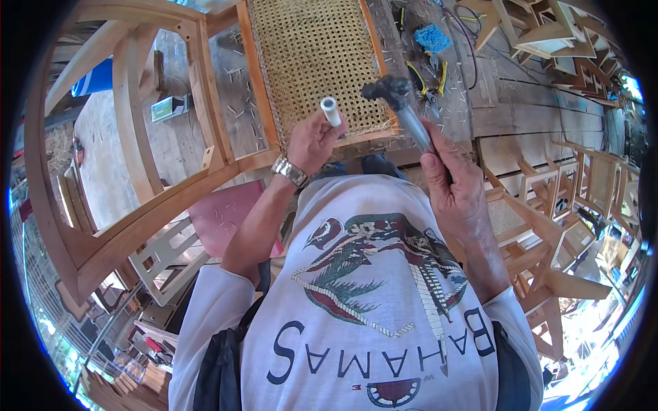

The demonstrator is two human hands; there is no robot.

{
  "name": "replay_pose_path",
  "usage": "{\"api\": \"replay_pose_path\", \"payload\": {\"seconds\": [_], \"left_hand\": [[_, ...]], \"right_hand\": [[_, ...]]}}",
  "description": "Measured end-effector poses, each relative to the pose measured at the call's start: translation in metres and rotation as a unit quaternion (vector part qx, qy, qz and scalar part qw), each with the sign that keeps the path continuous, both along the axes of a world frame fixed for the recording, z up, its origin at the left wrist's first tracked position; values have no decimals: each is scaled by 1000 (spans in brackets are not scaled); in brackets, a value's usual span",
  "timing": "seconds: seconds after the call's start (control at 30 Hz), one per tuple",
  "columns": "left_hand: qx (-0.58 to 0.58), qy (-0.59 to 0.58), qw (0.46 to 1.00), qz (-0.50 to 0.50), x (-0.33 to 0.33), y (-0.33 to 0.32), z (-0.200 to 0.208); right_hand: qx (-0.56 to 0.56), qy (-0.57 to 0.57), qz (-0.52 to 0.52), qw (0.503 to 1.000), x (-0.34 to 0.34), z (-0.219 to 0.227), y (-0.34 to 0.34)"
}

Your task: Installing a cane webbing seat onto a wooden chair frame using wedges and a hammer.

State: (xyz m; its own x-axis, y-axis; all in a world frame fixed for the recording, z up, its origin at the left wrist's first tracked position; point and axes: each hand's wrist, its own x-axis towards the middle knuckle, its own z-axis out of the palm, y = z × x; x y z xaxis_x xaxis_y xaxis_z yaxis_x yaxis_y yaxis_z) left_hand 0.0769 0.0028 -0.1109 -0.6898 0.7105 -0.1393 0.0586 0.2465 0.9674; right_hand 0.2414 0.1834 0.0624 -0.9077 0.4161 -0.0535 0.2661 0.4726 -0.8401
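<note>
My left hand (310, 142), with a metal watch on its wrist, is closed around a short white tube (332, 113) whose open end faces up. In my right hand (454, 171) is a hammer (413, 127) with a dark head and a grey handle. Its head is raised near the tube, apart from it. Beneath both lies a woven cane panel (308, 48) in an orange-brown wooden frame (257, 82). My left hand is over the panel's near edge; the tube's lower end is hidden by my fingers.
A wooden chair frame (130, 116) rises at the left. Blue netting (432, 39) and yellow-handled pliers (443, 77) lie right of the panel among scattered cane bits. A small green-and-white box (169, 108) is behind the chair frame. More wooden chair frames (528, 240) stand at the right.
</note>
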Motion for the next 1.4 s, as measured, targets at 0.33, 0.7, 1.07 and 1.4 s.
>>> {"api": "replay_pose_path", "payload": {"seconds": [0.33,0.7,1.07,1.4], "left_hand": [[-50,190,980,-35,9,1,-7],[6,-73,997,-4,-3,-2,-1],[16,-49,998,27,-7,-12,5],[-36,142,989,-15,3,-10,-7]], "right_hand": [[77,80,67,992,-4,-15,-10],[54,-28,44,997,6,-38,-12],[-7,-53,-32,998,16,-41,-10],[-34,28,3,999,-5,5,-22]]}}
